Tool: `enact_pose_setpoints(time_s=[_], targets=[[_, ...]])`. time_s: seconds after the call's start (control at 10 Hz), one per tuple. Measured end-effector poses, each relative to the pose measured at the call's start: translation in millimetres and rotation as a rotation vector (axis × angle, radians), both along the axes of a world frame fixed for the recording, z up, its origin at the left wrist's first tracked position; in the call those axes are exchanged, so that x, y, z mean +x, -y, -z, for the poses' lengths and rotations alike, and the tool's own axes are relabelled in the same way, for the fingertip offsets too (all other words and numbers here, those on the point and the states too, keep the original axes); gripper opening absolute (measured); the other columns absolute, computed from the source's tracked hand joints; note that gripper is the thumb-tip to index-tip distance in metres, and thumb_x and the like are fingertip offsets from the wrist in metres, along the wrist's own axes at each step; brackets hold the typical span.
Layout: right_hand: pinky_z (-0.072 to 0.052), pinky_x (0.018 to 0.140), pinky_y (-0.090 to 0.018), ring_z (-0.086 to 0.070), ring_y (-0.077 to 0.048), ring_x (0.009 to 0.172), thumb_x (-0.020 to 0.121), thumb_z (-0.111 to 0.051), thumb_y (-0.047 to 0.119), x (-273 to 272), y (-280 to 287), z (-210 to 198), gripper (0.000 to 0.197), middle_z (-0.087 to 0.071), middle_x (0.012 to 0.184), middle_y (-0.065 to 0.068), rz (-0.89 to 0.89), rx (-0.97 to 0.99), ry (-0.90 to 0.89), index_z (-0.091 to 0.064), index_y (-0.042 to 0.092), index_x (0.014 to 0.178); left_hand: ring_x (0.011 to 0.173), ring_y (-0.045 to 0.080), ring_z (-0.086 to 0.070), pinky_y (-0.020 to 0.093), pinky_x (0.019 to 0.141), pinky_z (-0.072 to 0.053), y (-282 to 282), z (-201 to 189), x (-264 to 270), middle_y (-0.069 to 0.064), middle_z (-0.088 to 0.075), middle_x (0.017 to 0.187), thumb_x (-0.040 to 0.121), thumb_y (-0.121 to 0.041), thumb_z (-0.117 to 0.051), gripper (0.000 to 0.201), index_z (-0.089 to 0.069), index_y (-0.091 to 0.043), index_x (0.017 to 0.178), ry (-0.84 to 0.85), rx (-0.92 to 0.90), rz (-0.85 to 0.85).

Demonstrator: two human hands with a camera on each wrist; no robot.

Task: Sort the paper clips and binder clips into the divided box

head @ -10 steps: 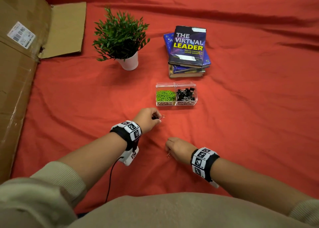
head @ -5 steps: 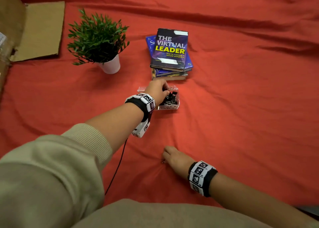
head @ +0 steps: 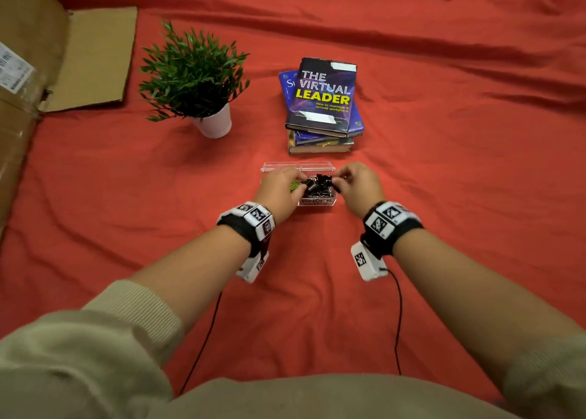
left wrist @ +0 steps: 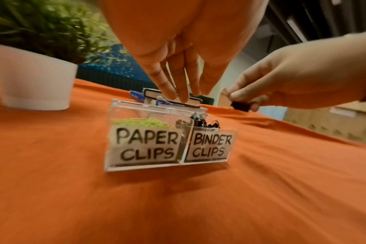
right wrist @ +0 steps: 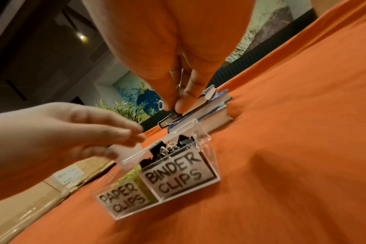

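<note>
my left hand hovers over the clear plastic divided box on the red-orange cloth, its fingers straight, pointing down and close together, holding nothing i can see; from the head view it covers most of the left compartment. my right hand is at the box's right far corner, thumb and forefinger pinched on a small black binder clip, which sits above and just to the right of the right compartment, not yet in it. the box stands with its lid open toward the far side, and two handwritten labels face me: "paper clips" on the left half, "binder clips" on the right. the heap of lime-green paper clips lies in the left compartment, and the pile of black binder clips with silver wire handles fills the right one up to the rim. just beyond the box is a stack of books, the top one dark with "the virtual leader" on its cover. to the far left of that stands a green leafy plant in a white pot, and a brown cardboard box with an open flap lies along the left edge.
</note>
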State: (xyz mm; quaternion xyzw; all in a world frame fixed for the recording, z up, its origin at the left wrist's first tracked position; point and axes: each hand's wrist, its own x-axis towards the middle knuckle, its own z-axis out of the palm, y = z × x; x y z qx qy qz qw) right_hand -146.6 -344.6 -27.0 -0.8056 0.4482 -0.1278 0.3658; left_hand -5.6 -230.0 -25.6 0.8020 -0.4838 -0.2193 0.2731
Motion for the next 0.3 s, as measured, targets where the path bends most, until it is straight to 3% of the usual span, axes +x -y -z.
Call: enact_pose_setpoints(time_s=[0.1, 0.2, 0.3], targets=[[-0.038, 0.075, -0.022, -0.054, -0.017, 0.083, 0.084, -0.064, 0.012, 22.8, 7.4, -2.4, 0.005, -0.064, 0.098, -0.01, -0.08, -0.023, -0.062, -0.067, 0.009, 0.087, 0.089, 0.011, -0.057, 0.018, 0.083, -0.041, -44.1, 6.4, 0.6, 0.001, -0.065, 0.102, 0.088, -0.014, -0.061, 0.013, -0.067, -0.013, 0.1, -0.066, -0.012, -0.073], [-0.041, 0.082, -0.026, -0.059, -0.025, 0.097, 0.085, -0.064, 0.017, 32.7, 3.2, 3.1, 0.015, -0.064, 0.104, -0.012, -0.247, -0.035, -0.24, -0.07, 0.008, 0.095, 0.081, 0.01, -0.056, 0.011, 0.075, -0.038, -99.1, 22.0, 0.7, 0.002, -0.066, 0.095, 0.085, -0.008, -0.064, 0.011, -0.067, -0.012, 0.095, -0.094, 0.023, -0.081], [-0.044, 0.091, -0.033, -0.061, -0.03, 0.102, 0.088, -0.06, 0.019, 29.2, 9.5, -8.2, 0.018, -0.064, 0.109, -0.015, -0.217, -0.106, -0.174, -0.071, 0.01, 0.1, 0.081, 0.001, -0.06, 0.005, 0.072, -0.038, -180.3, 37.6, -3.2, -0.007, -0.066, 0.087, 0.084, -0.009, -0.067, 0.018, -0.066, -0.025, 0.091, -0.159, 0.085, -0.111]])
